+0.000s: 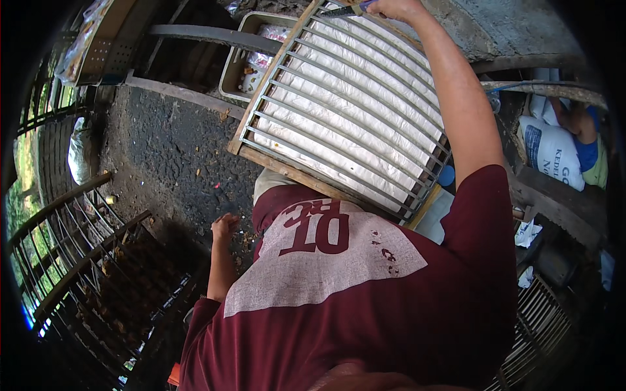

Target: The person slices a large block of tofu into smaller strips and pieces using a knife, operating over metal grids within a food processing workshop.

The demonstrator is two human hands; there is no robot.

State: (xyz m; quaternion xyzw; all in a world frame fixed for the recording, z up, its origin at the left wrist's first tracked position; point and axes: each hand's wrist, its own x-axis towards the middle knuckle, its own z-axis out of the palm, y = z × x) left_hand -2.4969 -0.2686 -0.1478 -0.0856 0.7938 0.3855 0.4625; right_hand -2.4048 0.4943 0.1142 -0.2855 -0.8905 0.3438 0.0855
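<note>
At the top edge, my right hand point(398, 9) is closed around the purple handle of a knife point(337, 11). Its dark blade points left across the far end of a rack. This rack has a wooden frame point(288, 172) and a row of parallel metal bars point(349, 100). Beneath the bars shows a broad, wrinkled white slab or sheet point(342, 128); its material is unclear. My left hand point(225, 226) hangs low on the left, apart from the rack, with loosely bent fingers and nothing visible in it.
A plastic crate point(230, 73) with small litter stands beyond the rack's left side. Dark, rough floor point(166, 132) runs along the left, near a slatted rack point(88, 259). To the right are a printed white sack point(552, 151), another person point(587, 132) and a blue lid point(446, 175).
</note>
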